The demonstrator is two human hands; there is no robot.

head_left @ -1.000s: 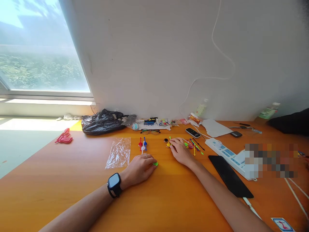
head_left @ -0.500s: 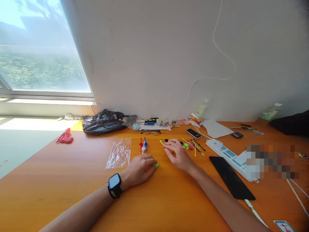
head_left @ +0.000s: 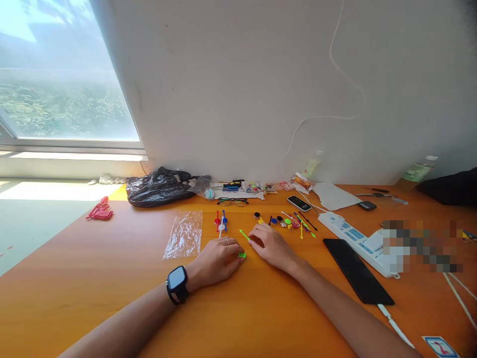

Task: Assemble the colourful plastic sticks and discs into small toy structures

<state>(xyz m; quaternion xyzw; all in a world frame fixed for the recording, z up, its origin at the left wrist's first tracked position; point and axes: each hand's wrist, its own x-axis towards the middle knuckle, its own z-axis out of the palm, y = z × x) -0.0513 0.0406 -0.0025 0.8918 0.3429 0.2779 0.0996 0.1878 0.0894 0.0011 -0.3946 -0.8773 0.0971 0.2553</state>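
My left hand (head_left: 218,258), with a black watch on the wrist, rests on the orange table (head_left: 112,278) and pinches a small green round piece (head_left: 242,255) against the surface. My right hand (head_left: 272,244) is just to its right, fingers pinched on a thin green stick (head_left: 244,234) that points up and left toward the green piece. Behind the hands lie several small coloured sticks and discs (head_left: 294,223). A red, a blue and a white stick (head_left: 220,221) stand together left of them.
A clear plastic bag (head_left: 184,234) lies left of my hands. A black bag (head_left: 158,187), glasses (head_left: 232,202), a remote (head_left: 298,203), a white power strip (head_left: 356,241) and a black phone (head_left: 357,271) sit behind and right. Red plastic parts (head_left: 100,211) lie far left.
My right hand has picked a green stick from the pile and carried it back and left, close to my left hand's green piece. My left hand has stayed put.
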